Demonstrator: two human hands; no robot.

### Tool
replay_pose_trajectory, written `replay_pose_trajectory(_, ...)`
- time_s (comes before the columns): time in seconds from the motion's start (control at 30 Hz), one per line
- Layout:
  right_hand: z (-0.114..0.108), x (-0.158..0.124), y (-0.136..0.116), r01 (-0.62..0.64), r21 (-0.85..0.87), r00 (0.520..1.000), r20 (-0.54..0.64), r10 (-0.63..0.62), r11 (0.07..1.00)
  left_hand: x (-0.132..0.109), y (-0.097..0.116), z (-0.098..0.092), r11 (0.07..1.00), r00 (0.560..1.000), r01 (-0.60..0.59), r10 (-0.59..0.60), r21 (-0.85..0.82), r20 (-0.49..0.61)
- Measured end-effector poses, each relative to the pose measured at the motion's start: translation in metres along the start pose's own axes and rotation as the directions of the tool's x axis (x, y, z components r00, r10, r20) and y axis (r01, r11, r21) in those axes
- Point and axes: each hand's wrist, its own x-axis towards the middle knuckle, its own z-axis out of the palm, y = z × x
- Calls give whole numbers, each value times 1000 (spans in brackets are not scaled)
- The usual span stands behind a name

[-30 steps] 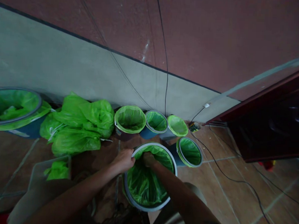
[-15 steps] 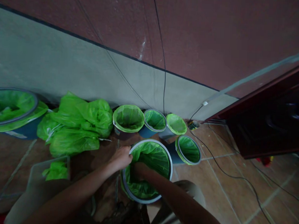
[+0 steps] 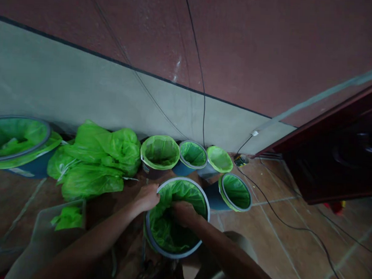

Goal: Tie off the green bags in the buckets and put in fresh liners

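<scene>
A round bin (image 3: 158, 244) with a grey rim ring and a green plastic liner (image 3: 165, 227) stands on the floor right in front of me. My left hand (image 3: 146, 196) grips the bin's rim at its left side, fingers curled over the edge. My right hand (image 3: 183, 211) is inside the bin's mouth, fingers closed on the green liner near the far rim.
Several smaller green-lined bins (image 3: 160, 152) (image 3: 236, 192) stand along the wall behind. A heap of full green bags (image 3: 95, 160) lies to the left, beside a large lined bin (image 3: 17, 142). A clear box (image 3: 51, 230) sits at my left knee. Cables (image 3: 287, 226) cross the tiled floor; a dark cabinet (image 3: 342, 162) stands right.
My right hand went deep into the bin and has come back up toward the far rim with the liner. The bin has shifted slightly left. My left hand has stayed on the rim.
</scene>
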Motion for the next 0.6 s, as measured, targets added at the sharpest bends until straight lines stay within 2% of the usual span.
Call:
replay_pose_trajectory(0.07, -14, 2, 1, 30, -40, 998, -56, -32, 999, 8, -9, 3, 1000, 1000, 15, -16, 26, 26)
replay_pose_trajectory(0.13, -20, 5, 7, -34, -77, 985, -172, 20, 996, 15, -18, 6, 997, 998, 39, -42, 62, 52)
replay_pose_trajectory(0.23, -8, 12, 17, -146, -101, 959, -259, 115, 984, 27, -29, 13, 990, 993, 83, -92, 110, 71)
replay_pose_trajectory(0.37, 27, 18, 34, -171, -57, 950, -276, 149, 984, 40, -40, 25, 975, 979, 166, -181, 147, 91)
replay_pose_trajectory(0.47, 44, 26, 53, -287, 20, 914, -293, 280, 958, 50, -46, 35, 967, 972, 197, -214, 159, 99)
replay_pose_trajectory(0.53, 52, 34, 65, -329, 153, 907, -225, 357, 932, 55, -49, 40, 965, 970, 209, -225, 157, 94)
replay_pose_trajectory(0.6, 60, 42, 74, -300, 279, 924, -153, 351, 912, 59, -50, 43, 962, 968, 226, -239, 152, 78)
